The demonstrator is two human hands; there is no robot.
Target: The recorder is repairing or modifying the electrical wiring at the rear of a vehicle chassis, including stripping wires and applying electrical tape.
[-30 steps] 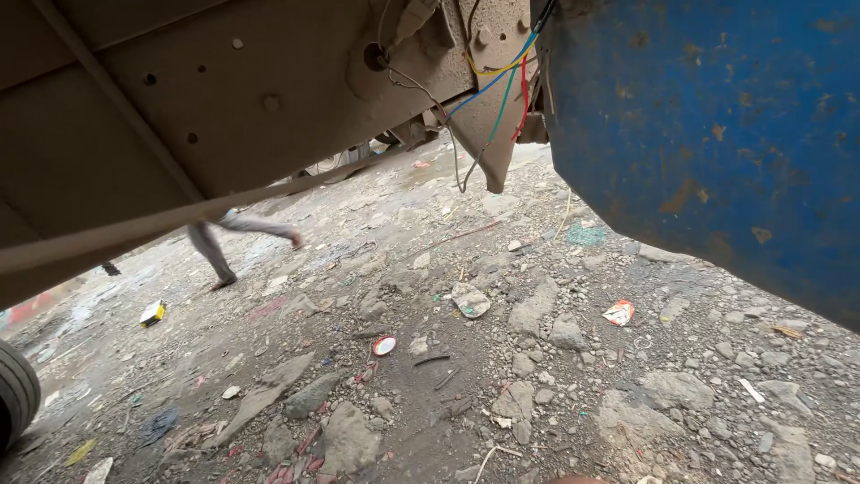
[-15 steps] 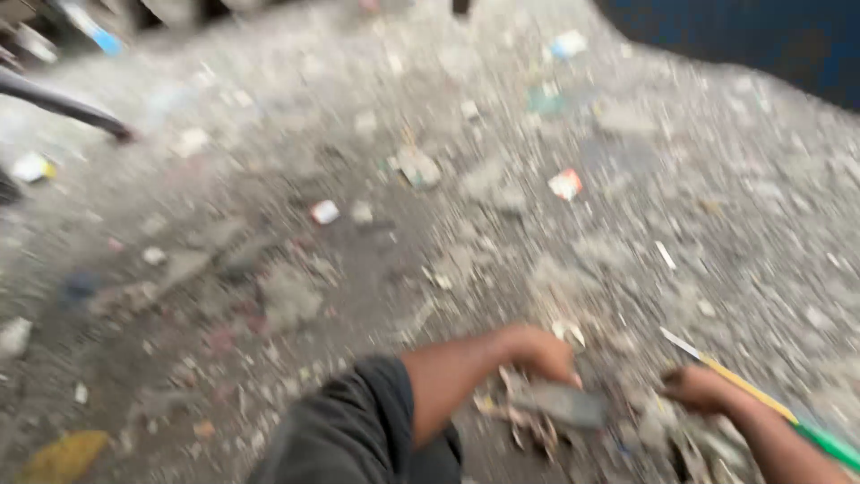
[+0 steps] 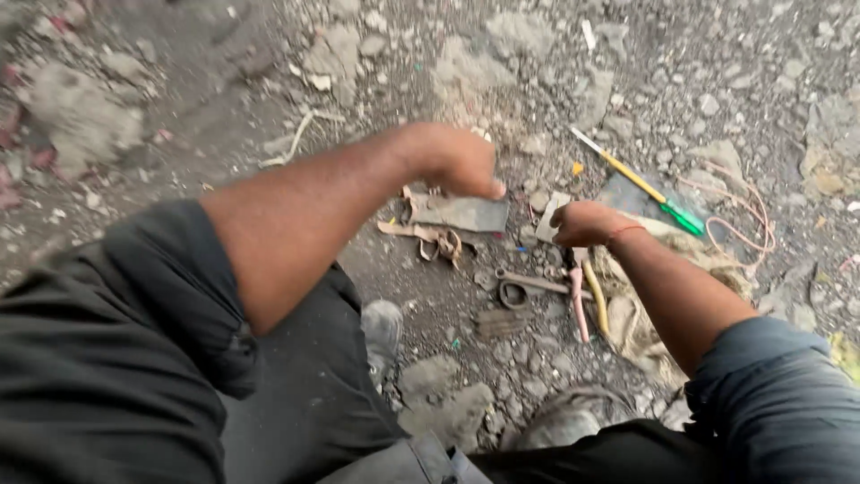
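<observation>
I am crouched over stony ground with both arms reaching down. My left hand [image 3: 452, 161] hangs with its fingers curled, just above a flat grey piece [image 3: 466, 213] and some tan strips [image 3: 430, 240]; nothing shows in it. My right hand [image 3: 584, 224] is closed in a fist beside a small pale grey piece [image 3: 550, 215]; whether it grips that piece I cannot tell. Pliers [image 3: 537, 287] with a red and a yellow handle lie below the right hand. Just beyond that hand lies a screwdriver [image 3: 640, 184] with a yellow shaft and green handle.
A dirty cloth [image 3: 645, 314] lies under my right forearm, with a pinkish cord [image 3: 743, 215] looping to its right. Loose stones and rubble [image 3: 81, 116] cover the ground. My shoes [image 3: 383, 327] stand close below the tools.
The view has swung down from a vehicle's underside and blue body to the ground at my feet. Both hands have come into view over the tools.
</observation>
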